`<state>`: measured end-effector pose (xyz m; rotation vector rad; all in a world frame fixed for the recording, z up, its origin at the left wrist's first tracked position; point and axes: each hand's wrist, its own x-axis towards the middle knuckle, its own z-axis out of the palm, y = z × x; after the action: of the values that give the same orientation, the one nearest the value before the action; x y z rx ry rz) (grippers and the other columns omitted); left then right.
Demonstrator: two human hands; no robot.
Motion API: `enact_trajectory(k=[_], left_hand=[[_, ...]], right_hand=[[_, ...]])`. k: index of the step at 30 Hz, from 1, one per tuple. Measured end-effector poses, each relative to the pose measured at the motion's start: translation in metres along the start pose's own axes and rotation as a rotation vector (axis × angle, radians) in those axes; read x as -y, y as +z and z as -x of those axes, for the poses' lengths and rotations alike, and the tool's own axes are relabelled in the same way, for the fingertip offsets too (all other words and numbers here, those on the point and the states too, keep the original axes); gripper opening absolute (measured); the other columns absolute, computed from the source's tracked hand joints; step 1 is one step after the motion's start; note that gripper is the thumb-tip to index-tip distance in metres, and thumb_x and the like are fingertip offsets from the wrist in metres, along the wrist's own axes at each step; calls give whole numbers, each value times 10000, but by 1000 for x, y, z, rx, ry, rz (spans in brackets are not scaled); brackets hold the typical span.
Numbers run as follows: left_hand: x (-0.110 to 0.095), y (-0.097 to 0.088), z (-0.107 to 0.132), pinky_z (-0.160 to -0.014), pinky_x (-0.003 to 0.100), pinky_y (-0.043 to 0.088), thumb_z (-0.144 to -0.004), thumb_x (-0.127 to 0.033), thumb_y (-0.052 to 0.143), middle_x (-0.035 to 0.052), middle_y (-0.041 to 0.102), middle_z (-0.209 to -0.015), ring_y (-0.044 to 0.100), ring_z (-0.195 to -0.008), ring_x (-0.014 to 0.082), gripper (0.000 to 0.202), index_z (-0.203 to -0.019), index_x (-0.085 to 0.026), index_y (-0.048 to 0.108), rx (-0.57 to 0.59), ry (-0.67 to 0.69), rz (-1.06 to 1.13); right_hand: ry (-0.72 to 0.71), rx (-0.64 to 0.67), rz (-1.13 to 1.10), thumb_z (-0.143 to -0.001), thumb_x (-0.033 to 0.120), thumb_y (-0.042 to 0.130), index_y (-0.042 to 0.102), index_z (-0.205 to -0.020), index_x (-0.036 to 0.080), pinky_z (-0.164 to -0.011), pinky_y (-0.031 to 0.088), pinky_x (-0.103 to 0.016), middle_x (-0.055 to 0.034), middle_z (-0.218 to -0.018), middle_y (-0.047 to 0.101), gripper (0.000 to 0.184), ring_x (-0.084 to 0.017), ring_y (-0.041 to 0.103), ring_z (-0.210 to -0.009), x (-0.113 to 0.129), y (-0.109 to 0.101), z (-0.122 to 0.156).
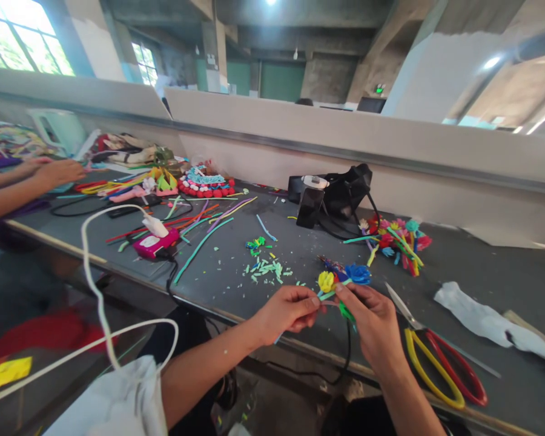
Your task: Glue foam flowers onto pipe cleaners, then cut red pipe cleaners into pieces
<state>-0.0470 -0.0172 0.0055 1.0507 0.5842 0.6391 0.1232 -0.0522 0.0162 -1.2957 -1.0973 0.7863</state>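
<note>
My left hand (293,310) pinches the pale green pipe cleaner (327,295) near the table's front edge. Close beside it, my right hand (370,312) has its fingers closed on the same stem. A yellow pipe-cleaner flower (326,281) shows just above the fingertips, and a blue flower (358,274) lies behind the right hand. Something bright green (346,312) sticks out under the right fingers. How these pieces join is hidden by the fingers. To the right lie large scissors (436,351) with one yellow and one red handle, blades apart.
Pale green clippings (267,269) are scattered on the dark table (236,297). A pink power adapter (157,243) with a white cable sits left. Finished flowers (402,239), a black bag (349,191) and white crumpled material (476,315) lie right. Another person's hands (57,172) work far left.
</note>
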Motion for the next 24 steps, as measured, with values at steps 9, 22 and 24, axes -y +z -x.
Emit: enact_trajectory(k=[9,22,24], left_hand=[[-12,0,-20,-388,211,120,-742,-490,725,-50,491,-526,285,-387,22,400,-815,-103,658,60,-57,-34],[10,-28,-15,-432,206,143,-800,-354,715,-70,411,-503,251,-398,13,256,-797,-103,664,-101,58,227],[12,-29,-15,-435,204,153,-803,-362,715,-69,415,-504,251,-403,14,261,-807,-106,667,-110,82,249]], right_hand=[[-7,-49,-32,-739,396,756,691,-637,182,-591,403,-231,9,-646,614,247,-120,502,-619,0,-8,-6],[176,175,-212,-843,468,663,716,-1057,196,-609,464,-277,-56,-900,704,350,-169,581,-712,-31,-3,-5],[188,195,-225,-843,465,665,713,-1051,198,-608,464,-277,-54,-873,705,342,-169,583,-710,-34,-1,-4]])
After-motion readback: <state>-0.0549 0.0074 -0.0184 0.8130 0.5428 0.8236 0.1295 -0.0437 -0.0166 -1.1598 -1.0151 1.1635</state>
